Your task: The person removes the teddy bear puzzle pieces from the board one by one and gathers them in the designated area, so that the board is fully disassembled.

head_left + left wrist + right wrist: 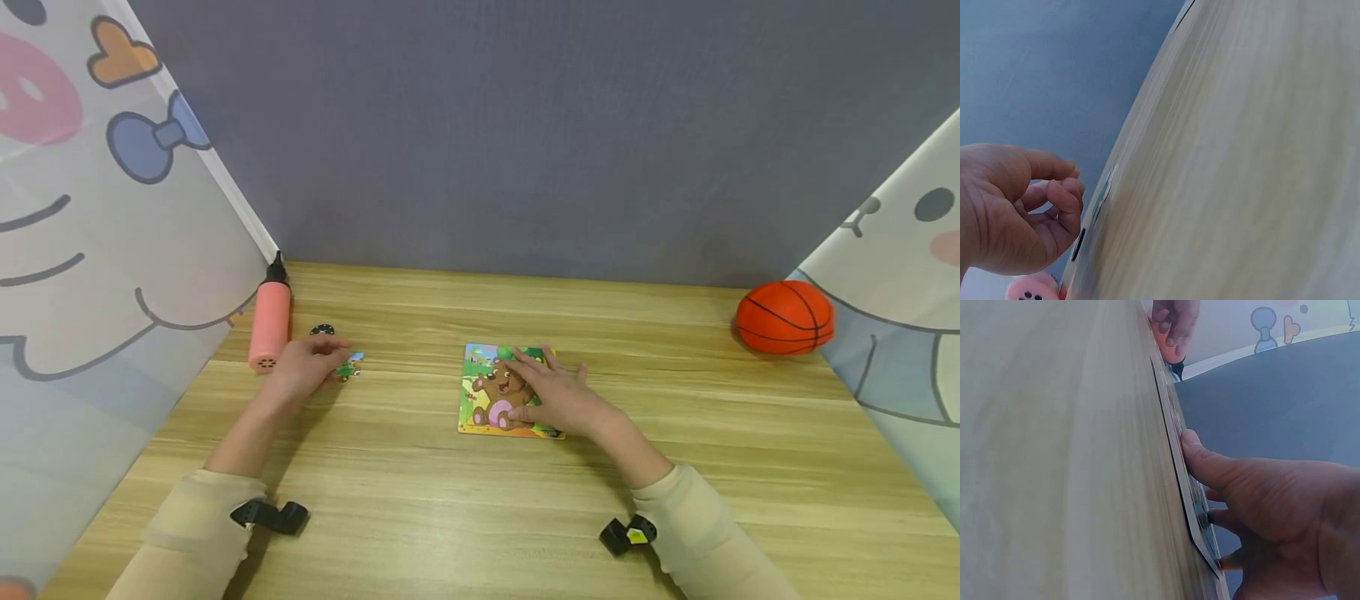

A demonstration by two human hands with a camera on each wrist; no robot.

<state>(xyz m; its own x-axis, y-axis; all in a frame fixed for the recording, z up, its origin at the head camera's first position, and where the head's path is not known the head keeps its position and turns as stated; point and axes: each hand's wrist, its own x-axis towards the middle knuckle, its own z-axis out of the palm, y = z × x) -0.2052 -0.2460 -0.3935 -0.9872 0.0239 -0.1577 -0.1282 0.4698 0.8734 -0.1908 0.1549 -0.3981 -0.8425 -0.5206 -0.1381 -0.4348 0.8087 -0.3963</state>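
A square bear picture puzzle (483,421) lies flat on the table. My right hand (562,397) rests on its right part with fingers spread, hiding some of the picture. In the right wrist view, the thumb and fingertips of that hand (1279,519) touch the puzzle's face. To the left, a small blue and green jigsaw piece (356,358) lies on the wood, partly covered by my left hand (306,365). The left wrist view has this hand (1022,209) just above the table with loosely bent fingers, and nothing shows between them.
A pink bottle (270,325) with a black top lies left of my left hand. Just beyond that hand is a round black item (322,330) with white dots. An orange-red basketball (785,317) sits at the back right. A grey panel (480,142) borders the table's back edge.
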